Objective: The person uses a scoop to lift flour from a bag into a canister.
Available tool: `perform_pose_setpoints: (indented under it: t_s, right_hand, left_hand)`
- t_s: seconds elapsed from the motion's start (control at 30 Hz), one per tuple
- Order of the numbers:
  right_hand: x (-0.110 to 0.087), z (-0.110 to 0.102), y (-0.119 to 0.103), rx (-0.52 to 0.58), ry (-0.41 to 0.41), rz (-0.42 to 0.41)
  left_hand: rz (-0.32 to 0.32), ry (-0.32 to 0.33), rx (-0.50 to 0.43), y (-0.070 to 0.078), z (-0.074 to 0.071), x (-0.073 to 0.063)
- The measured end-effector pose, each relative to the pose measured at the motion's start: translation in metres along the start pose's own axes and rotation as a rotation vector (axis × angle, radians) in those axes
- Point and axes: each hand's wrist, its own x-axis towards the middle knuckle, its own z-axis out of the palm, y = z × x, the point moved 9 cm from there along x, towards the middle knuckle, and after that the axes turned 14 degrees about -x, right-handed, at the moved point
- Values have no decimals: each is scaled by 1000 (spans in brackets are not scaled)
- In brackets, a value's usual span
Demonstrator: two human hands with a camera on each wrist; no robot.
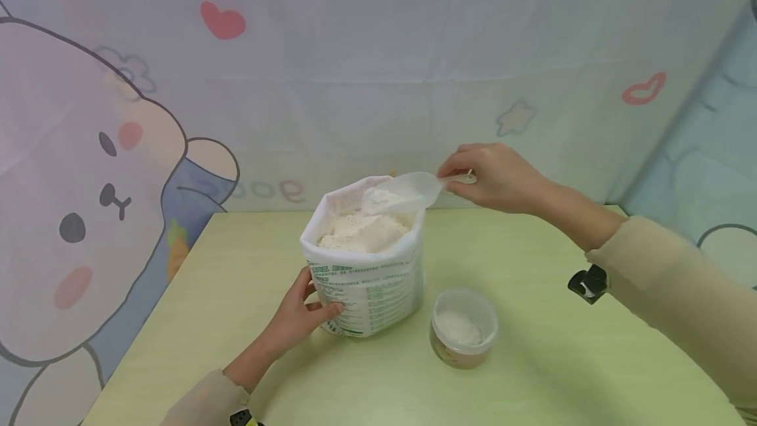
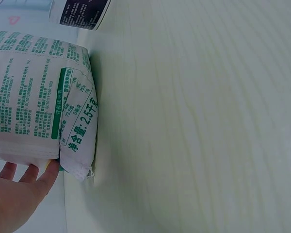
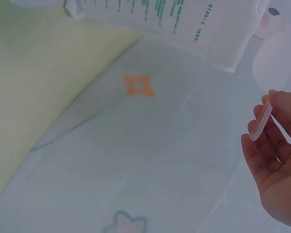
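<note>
A white flour bag (image 1: 367, 294) with green print stands with its top rolled open, nearly full of pale flour (image 1: 361, 232). At its lower left my left hand (image 1: 301, 311) holds it, thumb on the front and fingers round the side. My right hand (image 1: 493, 173) pinches the handle of a translucent white scoop (image 1: 416, 188) between thumb and fingers. The scoop is tilted over the bag's right rim, with white flour in its bowl. In the right wrist view the scoop's handle (image 3: 262, 119) crosses the curled fingers.
To the right of the bag, a clear plastic tub (image 1: 464, 327) on the table holds some flour. Its dark label (image 2: 85, 12) shows in the left wrist view. Behind the pale table (image 1: 248, 261) hangs a printed cloth (image 1: 367, 71).
</note>
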Motion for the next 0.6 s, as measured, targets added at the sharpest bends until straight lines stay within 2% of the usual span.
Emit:
perform_pose_setpoints:
  t_s: [0.33,0.6]
  right_hand:
    - [-7,-8,12,-30,29,14]
    - [-17,-13,26,-32,34,56]
  left_hand:
    - [-1,-8,-12,1,-1,1]
    - [-2,-12,-10,2,0,2]
